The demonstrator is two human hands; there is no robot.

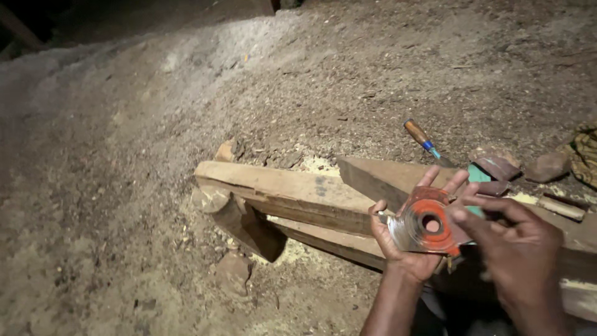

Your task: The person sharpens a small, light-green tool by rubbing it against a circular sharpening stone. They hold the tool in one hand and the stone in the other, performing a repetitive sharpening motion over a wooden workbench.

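My left hand point(398, 252) lies palm up and holds a round metal disc point(411, 229) with an orange-red face and a hole in its centre. The fingers of that hand spread out behind the disc. My right hand point(522, 249) reaches in from the right, its fingertips touching the disc's right edge. Both hands hover over a rough wooden beam point(286, 190) that lies on the ground.
Sawdust and dirt cover the ground all around. A wooden-handled tool point(421, 138) with a blue band lies beyond the beam. Another light-handled tool point(556, 206) rests on the wood at right, near a stone point(547, 167) and a patterned cloth point(584, 155).
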